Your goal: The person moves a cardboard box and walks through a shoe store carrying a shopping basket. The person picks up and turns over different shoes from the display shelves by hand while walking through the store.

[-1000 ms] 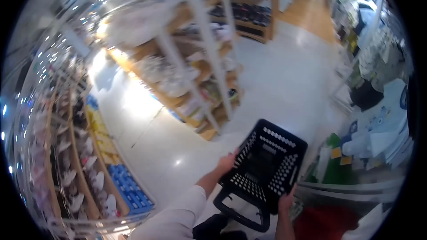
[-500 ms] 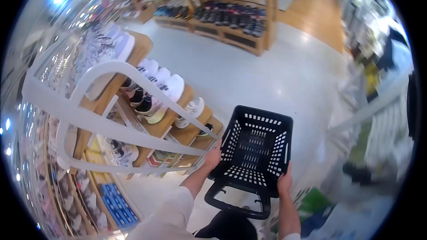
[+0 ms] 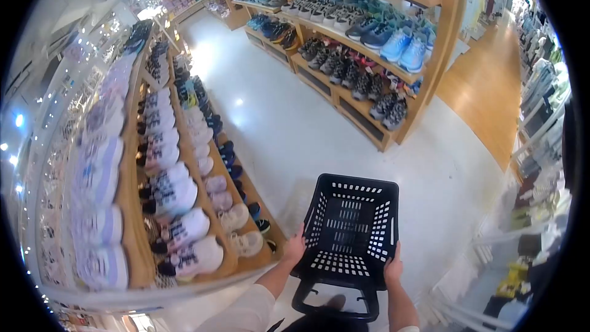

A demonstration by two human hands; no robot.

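- Head view: the black basket (image 3: pixel 359 180) is out front of the body, low in the view, mouth up, slotted bottom showing.
- Left hand (image 3: pixel 294 248) is clamped on its left side, right hand (image 3: pixel 393 265) on the right side. Fingertips are partly hidden, so can't tell exactly how far they wrap.
- Handle (image 3: pixel 367 315) hangs toward the body with neither hand on it. I'd carry by the sides like this, hands matched, pressure even, so it doesn't tip.
- There's a foot just below the basket, near the handle, so tbh a bit of height would help against knee bumps.
- Edges: the shoe shelves (image 3: pixel 136 233) on the left come in near the left hand, so mind those knuckles. The wooden rack (image 3: pixel 430 74) ahead has a square end post, worth a wide berth.
- Hanging clothes (image 3: pixel 541 197) line the right; sleeves could snag.
- Best room imo: the pale floor (image 3: pixel 270 123) between the shelving, plus the wood-look walkway (image 3: pixel 479 86) ahead-right.
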